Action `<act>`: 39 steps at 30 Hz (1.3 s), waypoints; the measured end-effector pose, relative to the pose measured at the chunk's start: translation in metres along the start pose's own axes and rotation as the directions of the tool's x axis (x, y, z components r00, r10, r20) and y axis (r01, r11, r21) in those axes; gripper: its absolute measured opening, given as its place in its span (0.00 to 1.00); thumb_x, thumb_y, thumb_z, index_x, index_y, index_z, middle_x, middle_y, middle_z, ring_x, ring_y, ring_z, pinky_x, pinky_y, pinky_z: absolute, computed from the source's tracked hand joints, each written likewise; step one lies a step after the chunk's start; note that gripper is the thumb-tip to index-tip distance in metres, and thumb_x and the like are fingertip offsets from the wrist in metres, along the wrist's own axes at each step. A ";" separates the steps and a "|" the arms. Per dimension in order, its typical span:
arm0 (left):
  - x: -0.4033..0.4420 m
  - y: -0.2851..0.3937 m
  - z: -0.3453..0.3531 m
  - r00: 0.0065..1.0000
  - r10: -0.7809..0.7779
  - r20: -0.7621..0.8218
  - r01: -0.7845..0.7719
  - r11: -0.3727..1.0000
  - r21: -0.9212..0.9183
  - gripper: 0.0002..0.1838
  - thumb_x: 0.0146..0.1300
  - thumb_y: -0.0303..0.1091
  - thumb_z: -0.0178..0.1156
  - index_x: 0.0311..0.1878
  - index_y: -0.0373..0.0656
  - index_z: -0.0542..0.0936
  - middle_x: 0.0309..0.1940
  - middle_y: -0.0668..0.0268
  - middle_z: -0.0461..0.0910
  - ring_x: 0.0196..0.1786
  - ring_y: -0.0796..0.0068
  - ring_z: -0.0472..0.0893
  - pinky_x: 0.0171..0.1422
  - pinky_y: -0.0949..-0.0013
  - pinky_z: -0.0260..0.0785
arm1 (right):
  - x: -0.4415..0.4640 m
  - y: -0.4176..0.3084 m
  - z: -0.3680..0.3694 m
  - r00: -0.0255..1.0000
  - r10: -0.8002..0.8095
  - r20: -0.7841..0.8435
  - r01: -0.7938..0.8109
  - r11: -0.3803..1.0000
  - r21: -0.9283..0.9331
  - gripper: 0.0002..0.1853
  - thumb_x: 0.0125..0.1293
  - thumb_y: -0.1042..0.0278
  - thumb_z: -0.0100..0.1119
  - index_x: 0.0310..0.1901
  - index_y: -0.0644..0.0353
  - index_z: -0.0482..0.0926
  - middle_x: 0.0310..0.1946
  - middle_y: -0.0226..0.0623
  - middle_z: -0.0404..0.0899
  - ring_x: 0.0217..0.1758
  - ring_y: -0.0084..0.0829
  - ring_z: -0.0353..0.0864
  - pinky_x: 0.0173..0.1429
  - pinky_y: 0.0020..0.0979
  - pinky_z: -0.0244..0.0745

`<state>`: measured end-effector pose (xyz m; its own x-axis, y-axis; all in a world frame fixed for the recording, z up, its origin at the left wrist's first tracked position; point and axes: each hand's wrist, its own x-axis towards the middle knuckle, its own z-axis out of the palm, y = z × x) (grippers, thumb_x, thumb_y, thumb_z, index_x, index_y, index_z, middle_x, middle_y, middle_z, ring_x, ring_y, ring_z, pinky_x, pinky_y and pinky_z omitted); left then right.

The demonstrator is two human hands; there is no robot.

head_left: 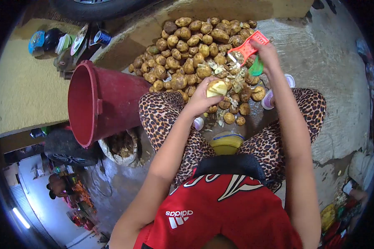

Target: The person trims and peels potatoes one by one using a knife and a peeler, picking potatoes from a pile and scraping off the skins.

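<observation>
My left hand point(202, 98) grips a partly peeled potato point(217, 88), its pale flesh showing in cut facets. In my right hand point(266, 56) is an orange-red peeler point(248, 49), held by its handle to the upper right of that potato and apart from it. A green piece point(257, 67) hangs just under the same hand; what it is I cannot make out. Beyond both hands spreads a large pile of unpeeled, soil-stained potatoes point(183, 54). Pale peelings point(237, 79) lie scattered over the pile's near right side.
A big dark red bucket point(116, 99) leans at the left, mouth toward the left. Below it stands a white sack point(131, 155) with brown contents. A yellow container point(227, 145) is between my legs. A tire point(99, 9) borders the top. Another person point(61, 185) is far off at lower left.
</observation>
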<state>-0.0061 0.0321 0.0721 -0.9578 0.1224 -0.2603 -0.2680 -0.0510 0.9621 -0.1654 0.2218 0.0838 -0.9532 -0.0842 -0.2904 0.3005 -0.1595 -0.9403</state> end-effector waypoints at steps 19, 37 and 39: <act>-0.002 0.007 -0.004 0.985 -0.095 0.146 0.157 0.844 -0.513 0.22 0.41 0.22 0.58 0.45 0.36 0.70 0.32 0.62 0.76 0.27 0.76 0.74 0.28 0.76 0.66 | -0.003 -0.009 0.008 0.951 -0.025 0.308 0.011 0.999 0.048 0.10 0.59 0.63 0.57 0.39 0.60 0.77 0.28 0.28 0.78 0.26 0.15 0.74 0.24 0.18 0.67; 0.007 0.006 -0.007 0.973 -0.137 0.183 0.218 0.802 -0.556 0.25 0.43 0.18 0.57 0.49 0.39 0.67 0.32 0.65 0.74 0.26 0.79 0.73 0.24 0.78 0.64 | -0.014 -0.018 0.018 0.933 -0.099 0.347 0.130 0.989 -0.068 0.11 0.56 0.65 0.60 0.38 0.60 0.78 0.29 0.29 0.79 0.26 0.20 0.77 0.25 0.21 0.72; 0.008 0.009 -0.005 0.974 -0.107 0.199 0.202 0.805 -0.558 0.25 0.43 0.18 0.56 0.49 0.38 0.67 0.32 0.65 0.74 0.24 0.79 0.71 0.23 0.78 0.63 | -0.030 -0.011 0.034 0.902 -0.083 0.423 0.147 0.982 -0.121 0.11 0.55 0.64 0.61 0.37 0.60 0.78 0.28 0.28 0.79 0.27 0.18 0.77 0.27 0.21 0.72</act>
<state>-0.0171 0.0281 0.0786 -0.8835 0.3224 -0.3398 -0.4678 -0.5694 0.6760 -0.1386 0.1926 0.1087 -0.8714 -0.4784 -0.1087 0.1505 -0.0497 -0.9874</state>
